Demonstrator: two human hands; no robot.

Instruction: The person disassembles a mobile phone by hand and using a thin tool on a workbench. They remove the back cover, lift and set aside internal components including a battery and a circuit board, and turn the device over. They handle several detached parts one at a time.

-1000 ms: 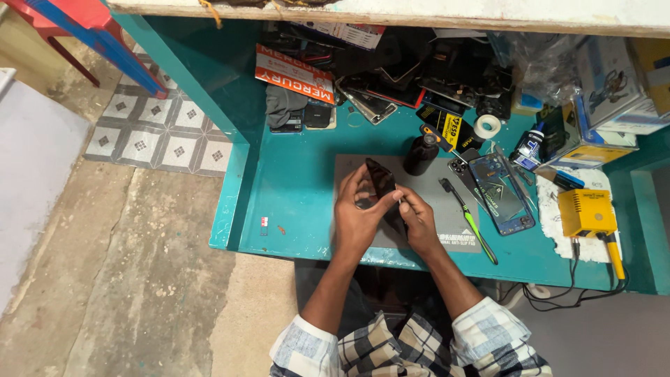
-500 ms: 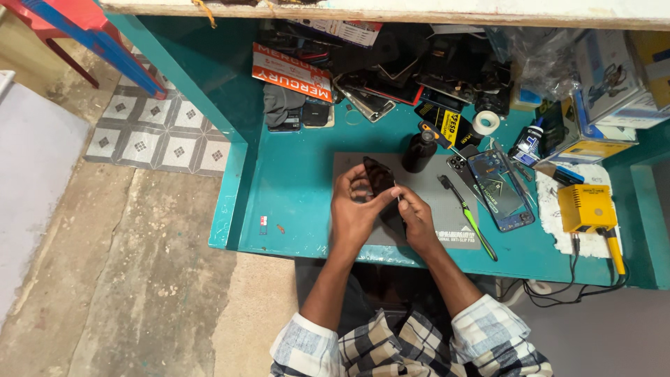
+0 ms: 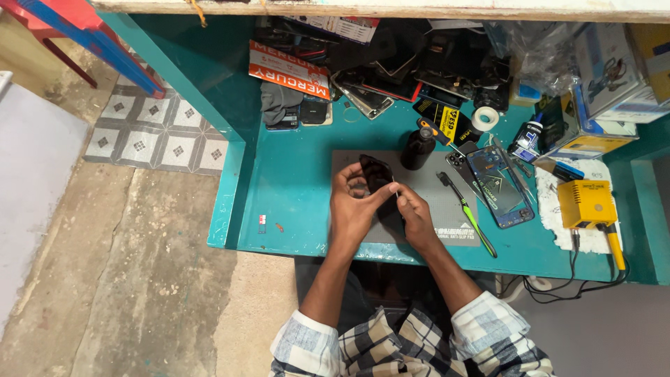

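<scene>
While your forearms reach in over teal worktop (image 3: 293, 209), your left hand (image 3: 352, 209) curls upward, fingers closed round dark phone (image 3: 377, 174), tilted above grey mat (image 3: 447, 188). Your right hand (image 3: 415, 213) just beside, fingers pinching thin tool at phone's edge. Green-handled screwdriver (image 3: 471, 216) lies right.

1. a teal workbench (image 3: 293, 230) fills the middle and right of the scene, with a raised teal side wall (image 3: 188, 84) at its far left.
2. left of it, the near floor is rough, stained concrete (image 3: 125, 279).
3. farther off lie grey patterned tiles (image 3: 153, 132).
4. a red and blue chair frame (image 3: 84, 35) stands at the far left.
5. a pale wooden ledge (image 3: 419, 8) runs along the far edge.
</scene>
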